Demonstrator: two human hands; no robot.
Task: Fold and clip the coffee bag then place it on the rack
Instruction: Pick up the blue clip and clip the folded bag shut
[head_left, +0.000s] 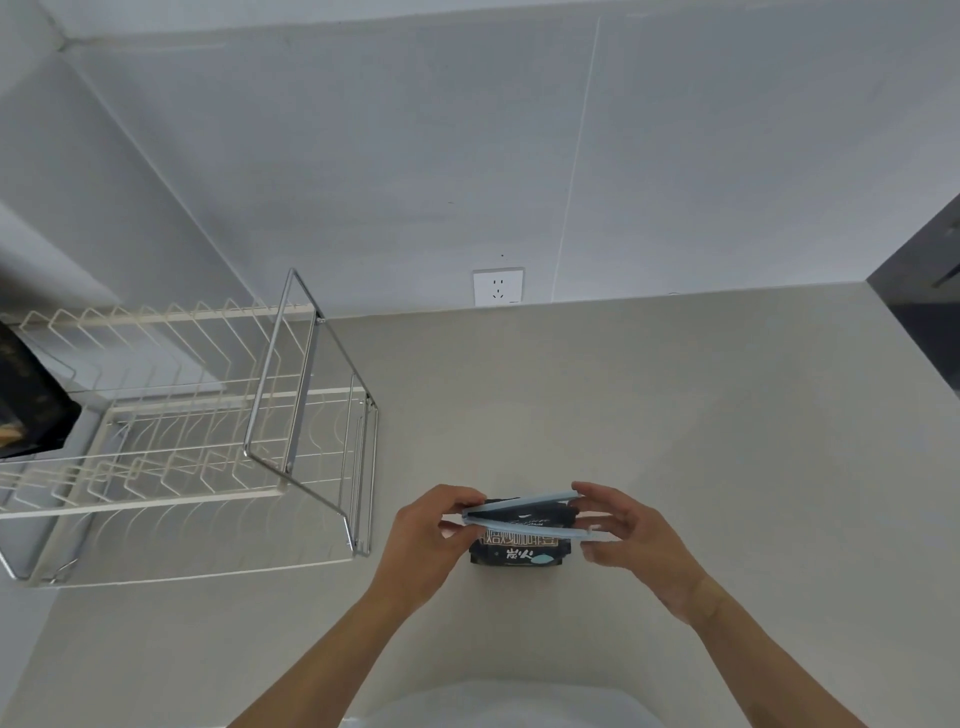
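A small black coffee bag (519, 552) with white lettering stands on the beige counter (675, 415). A long pale blue clip (524, 514) straddles its folded top, its two arms spread apart in a narrow V. My left hand (431, 540) pinches the clip's hinged left end. My right hand (628, 535) holds the clip's free right ends, thumb under the lower arm and fingers on the upper one. A white and chrome wire rack (208, 431) stands to the left of the bag.
A dark package (31, 395) lies at the rack's far left end. A wall socket (497, 287) sits above the counter's back edge. A dark appliance (924, 312) stands at the right edge. Pale cloth (498, 706) shows at the bottom.
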